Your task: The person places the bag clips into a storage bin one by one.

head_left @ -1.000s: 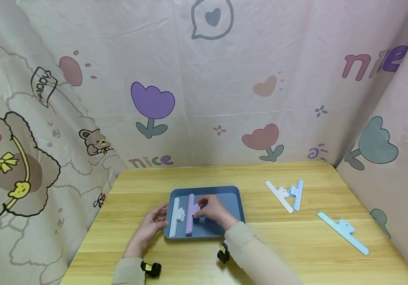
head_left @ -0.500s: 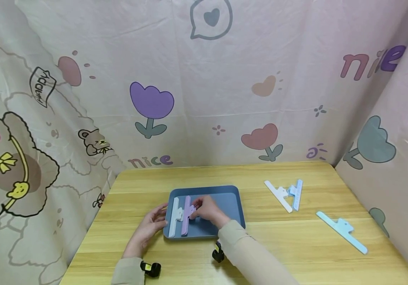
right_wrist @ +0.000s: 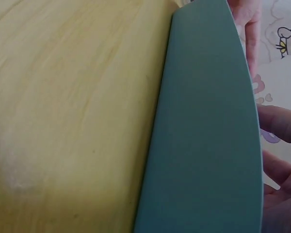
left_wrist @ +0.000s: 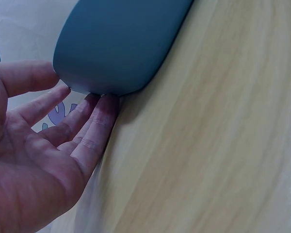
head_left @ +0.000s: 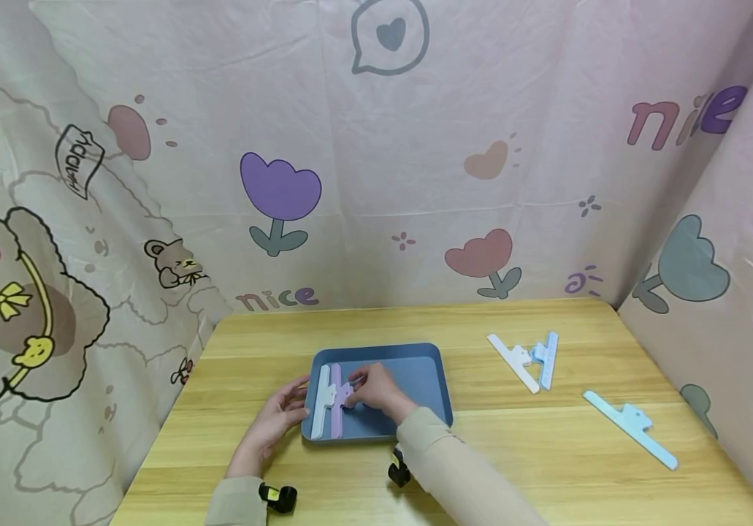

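Note:
In the head view, the blue-grey tray (head_left: 418, 380) lies on the wooden table. Its left side holds a whitish long bag clip (head_left: 320, 416) and a purple bag clip (head_left: 336, 420), parallel and close together. My right hand (head_left: 381, 391) reaches into the tray and pinches the purple clip by its handle. In the right wrist view the tray wall (right_wrist: 203, 126) hides the clips and part of that hand. My left hand (head_left: 276, 416) rests against the tray's left end; the left wrist view has its extended fingers (left_wrist: 94, 128) touching the tray's outer wall.
Right of the tray, a white bag clip (head_left: 514, 363) and a light blue bag clip (head_left: 549, 361) lie with their handles meeting. A pale turquoise bag clip (head_left: 632, 427) lies nearer the table's right edge. A printed curtain (head_left: 376, 146) hangs behind the table.
My right hand has slid the purple bag clip leftward within the tray, up beside the whitish one. The left hand and the tray have stayed in place.

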A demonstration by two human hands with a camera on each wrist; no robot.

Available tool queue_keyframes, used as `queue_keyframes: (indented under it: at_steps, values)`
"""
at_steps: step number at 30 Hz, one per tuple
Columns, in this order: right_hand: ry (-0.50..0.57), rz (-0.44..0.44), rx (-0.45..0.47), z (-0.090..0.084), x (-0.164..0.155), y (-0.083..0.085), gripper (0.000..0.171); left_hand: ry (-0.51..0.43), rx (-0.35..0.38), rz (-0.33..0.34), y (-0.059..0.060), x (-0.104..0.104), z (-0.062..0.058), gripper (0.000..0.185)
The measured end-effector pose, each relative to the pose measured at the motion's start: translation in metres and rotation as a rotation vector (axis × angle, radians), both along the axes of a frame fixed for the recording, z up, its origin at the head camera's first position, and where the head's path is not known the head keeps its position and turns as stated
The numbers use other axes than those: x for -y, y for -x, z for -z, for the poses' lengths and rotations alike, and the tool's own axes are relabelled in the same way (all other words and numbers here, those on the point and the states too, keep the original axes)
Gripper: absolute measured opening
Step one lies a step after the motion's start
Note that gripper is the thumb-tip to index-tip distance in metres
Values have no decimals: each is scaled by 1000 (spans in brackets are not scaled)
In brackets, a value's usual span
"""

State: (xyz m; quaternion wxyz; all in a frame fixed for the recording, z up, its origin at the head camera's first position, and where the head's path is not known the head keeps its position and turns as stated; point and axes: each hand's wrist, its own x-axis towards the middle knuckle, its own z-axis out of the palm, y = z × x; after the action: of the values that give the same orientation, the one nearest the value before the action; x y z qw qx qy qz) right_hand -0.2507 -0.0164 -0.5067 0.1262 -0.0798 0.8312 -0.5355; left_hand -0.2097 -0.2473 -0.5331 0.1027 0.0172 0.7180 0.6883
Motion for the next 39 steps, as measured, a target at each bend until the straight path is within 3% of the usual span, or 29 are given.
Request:
queue_keyframes:
  at_steps: [7, 15, 24, 30, 35, 39]
  values:
    - [-23, -60, 0, -4, -5, -2, 38, 2, 1, -15, -1, -1, -2, 68]
    - [21, -128, 34, -9, -17, -1, 42, 5, 4, -12, -2, -2, -3, 68]
    - [101, -226, 64, -38, -50, -3, 46, 23, 5, -36, -4, -4, -7, 66]
    - [135, -245, 7, -50, -76, -6, 46, 35, 9, -39, -3, -4, -6, 67]
    - [121, -233, -79, -57, -96, -9, 51, 42, 2, -28, -3, -2, -5, 67]
    - [122, -197, -96, -57, -116, -11, 52, 44, -7, -10, -2, -2, -3, 66]
